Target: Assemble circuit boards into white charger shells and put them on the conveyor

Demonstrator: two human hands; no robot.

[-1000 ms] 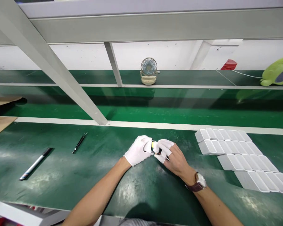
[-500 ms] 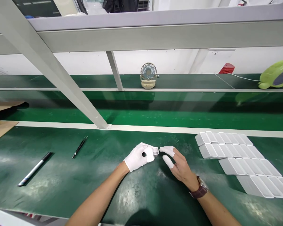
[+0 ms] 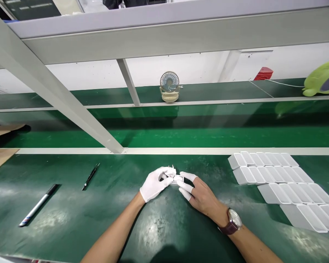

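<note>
My left hand, in a white glove, pinches a small white plastic part with two metal prongs sticking up, just above the green bench mat. My right hand, bare with white finger cots on its fingertips and a brown watch at the wrist, holds the same part from the right side. Both sets of fingers are closed around it, so most of the part is hidden.
Rows of white rectangular cases lie at the right. A black tweezer and a marker pen lie at the left. Cardboard sits at the far left. A small fan and a green fan stand on the shelf behind.
Half a second ago my right hand was off the part with fingers spread; now it has come back and grips it together with my left. The part now shows its prongs upward.
</note>
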